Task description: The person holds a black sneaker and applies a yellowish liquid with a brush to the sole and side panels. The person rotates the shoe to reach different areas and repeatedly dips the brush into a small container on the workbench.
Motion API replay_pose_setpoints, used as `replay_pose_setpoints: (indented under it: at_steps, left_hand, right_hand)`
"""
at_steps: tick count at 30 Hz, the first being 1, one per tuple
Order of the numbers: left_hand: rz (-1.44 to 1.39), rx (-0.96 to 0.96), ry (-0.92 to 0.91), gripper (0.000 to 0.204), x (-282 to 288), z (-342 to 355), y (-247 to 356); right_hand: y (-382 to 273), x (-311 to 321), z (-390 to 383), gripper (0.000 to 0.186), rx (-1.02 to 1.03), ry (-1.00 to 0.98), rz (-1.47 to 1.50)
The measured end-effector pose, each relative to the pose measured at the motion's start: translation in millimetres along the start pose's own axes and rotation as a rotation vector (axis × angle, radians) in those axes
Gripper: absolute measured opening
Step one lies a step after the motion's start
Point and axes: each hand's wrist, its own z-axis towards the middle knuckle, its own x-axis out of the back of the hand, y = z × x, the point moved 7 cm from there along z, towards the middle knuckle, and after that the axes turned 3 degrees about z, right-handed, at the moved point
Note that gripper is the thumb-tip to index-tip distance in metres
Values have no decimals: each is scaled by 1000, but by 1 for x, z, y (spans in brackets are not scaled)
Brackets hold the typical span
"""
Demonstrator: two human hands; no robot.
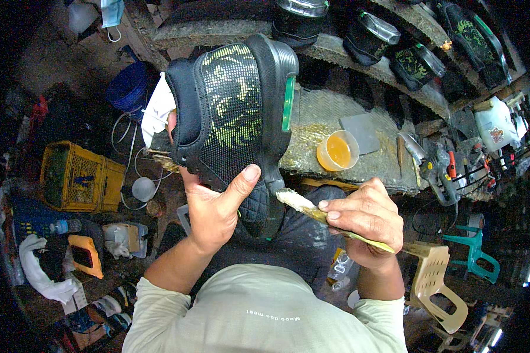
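Note:
My left hand grips a black shoe with a green-patterned mesh side and a thick black sole, held up sideways in front of me. My right hand holds a glue-caked brush by its yellowish handle. The brush tip touches the lower edge of the shoe next to my left thumb. A small plastic cup of amber glue stands on the worn workbench just beyond the shoe.
Several similar black shoes line the shelf above the bench. A yellow crate and a blue bucket sit at the left on the floor. A beige plastic stool, a teal stool and tools lie at the right.

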Motion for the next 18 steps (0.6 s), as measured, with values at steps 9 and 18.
replay_pose_setpoints:
  at_steps: [9,18]
  left_hand:
    - [14,-22,39,53,5,-6,-1]
    - [-8,-137,54,47,0,-6,11]
  right_hand:
    - [-3,-1,1,10,16,-26,-36]
    - [-6,-2,1,21,35,-71,-33]
